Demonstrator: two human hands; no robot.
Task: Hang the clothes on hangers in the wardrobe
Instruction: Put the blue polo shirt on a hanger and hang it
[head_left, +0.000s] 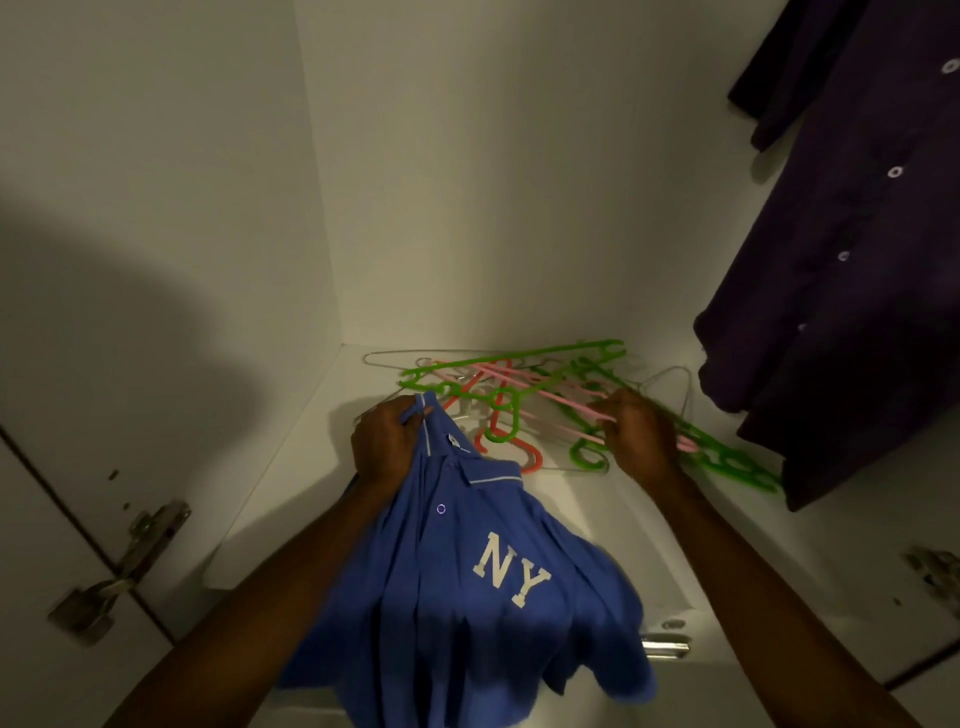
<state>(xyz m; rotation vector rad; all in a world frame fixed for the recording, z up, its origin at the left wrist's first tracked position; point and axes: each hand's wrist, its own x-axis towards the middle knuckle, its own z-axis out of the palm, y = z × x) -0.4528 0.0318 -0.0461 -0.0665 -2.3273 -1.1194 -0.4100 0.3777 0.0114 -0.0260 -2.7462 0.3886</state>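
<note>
- My left hand (387, 441) grips the blue polo shirt (467, 587) by its collar, near me.
- My right hand (636, 436) pinches a pink hanger (524, 382) in the pile on the far wardrobe floor (597, 519).

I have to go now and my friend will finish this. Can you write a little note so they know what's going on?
Left hand: grips the blue NY polo shirt by its collar; the shirt hangs down from it.
Right hand: pinches a pink hanger in the pile of hangers on the wardrobe floor.
Done: a dark purple shirt already hangs at the right.
Left: pull the pink hanger free of the tangled green, red and wire ones, slip it into the polo's collar, then hang it up. The rail is out of view.
</note>
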